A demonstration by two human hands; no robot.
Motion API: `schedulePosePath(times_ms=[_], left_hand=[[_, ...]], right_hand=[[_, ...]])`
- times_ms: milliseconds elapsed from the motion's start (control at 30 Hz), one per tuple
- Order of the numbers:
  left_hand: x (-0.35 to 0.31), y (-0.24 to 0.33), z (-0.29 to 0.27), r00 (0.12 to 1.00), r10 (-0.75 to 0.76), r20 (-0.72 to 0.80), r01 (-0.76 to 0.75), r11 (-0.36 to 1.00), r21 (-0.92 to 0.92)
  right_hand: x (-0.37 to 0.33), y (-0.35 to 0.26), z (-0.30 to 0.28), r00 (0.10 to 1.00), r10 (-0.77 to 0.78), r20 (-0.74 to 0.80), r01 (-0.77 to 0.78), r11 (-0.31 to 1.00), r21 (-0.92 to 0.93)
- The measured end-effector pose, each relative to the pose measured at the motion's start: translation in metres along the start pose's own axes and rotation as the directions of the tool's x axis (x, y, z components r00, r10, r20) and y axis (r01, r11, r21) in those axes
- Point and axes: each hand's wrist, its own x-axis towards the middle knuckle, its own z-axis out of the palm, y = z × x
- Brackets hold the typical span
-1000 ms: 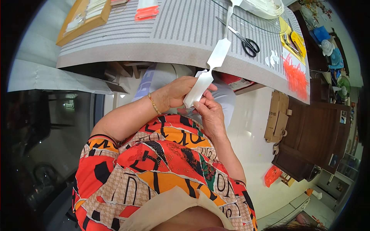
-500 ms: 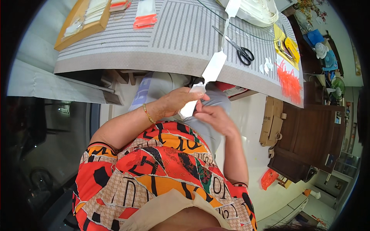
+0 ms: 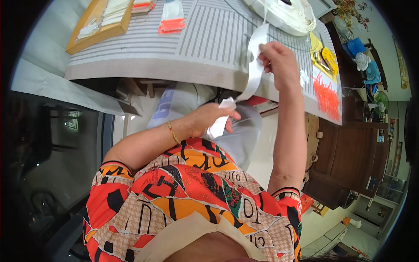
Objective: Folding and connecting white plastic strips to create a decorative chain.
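A white ribbon-like strip of joined tag shapes runs from a large white roll at the far right of the table, over its front edge. My right hand is raised above that edge and pinches the strip between thumb and fingers. Lower down, over my lap, my left hand is closed on a folded white bundle at the strip's near end. Between the two hands the strip hangs in a slight curve.
On the striped tablecloth lie a wooden tray of white packets, clear bags with orange-red ends, orange-red thin strands, white scraps and a yellow pack. My right hand covers where the scissors lay.
My right hand has moved up and away from beside my left hand, and now grips the strip nearer the roll. My left hand still holds the bundle over my lap.
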Motion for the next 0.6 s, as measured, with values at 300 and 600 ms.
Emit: schedulePosePath(times_ms=[300, 600], left_hand=[[0.023, -0.022, -0.025, 0.992, 0.089, -0.086, -0.107, 0.966, -0.235], [0.03, -0.02, -0.012, 0.999, -0.005, -0.049, -0.008, 0.963, -0.268]], right_hand=[[-0.168, 0.074, 0.052, 0.952, 0.255, 0.168, -0.263, 0.405, 0.876], [-0.186, 0.123, 0.071, 0.88, 0.441, 0.178, -0.417, 0.535, 0.735]])
